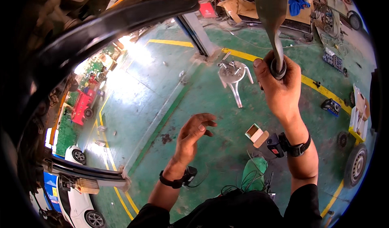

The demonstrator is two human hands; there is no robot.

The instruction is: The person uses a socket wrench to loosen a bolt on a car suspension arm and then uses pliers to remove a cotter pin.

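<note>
My right hand (279,84) is raised and closed round the lower end of a grey metal arm (272,13). This arm is broad and flat at the top, narrows downward, and ends in a dark ring-shaped eye (278,69) inside my grip. Its upper end runs out of the picture, so I cannot tell what it joins. My left hand (193,135) hangs in the air lower and to the left, fingers loosely bent and apart, holding nothing. Beyond it, a white stool (231,71) carries several small metal parts and tools.
Overhead at left runs a dark vehicle underside beam (117,19). A lift post (197,33) stands behind the stool. On the green floor lie an opened small box (256,135), a socket set (332,59) and a wheel (356,165). A white car (75,199) is at lower left.
</note>
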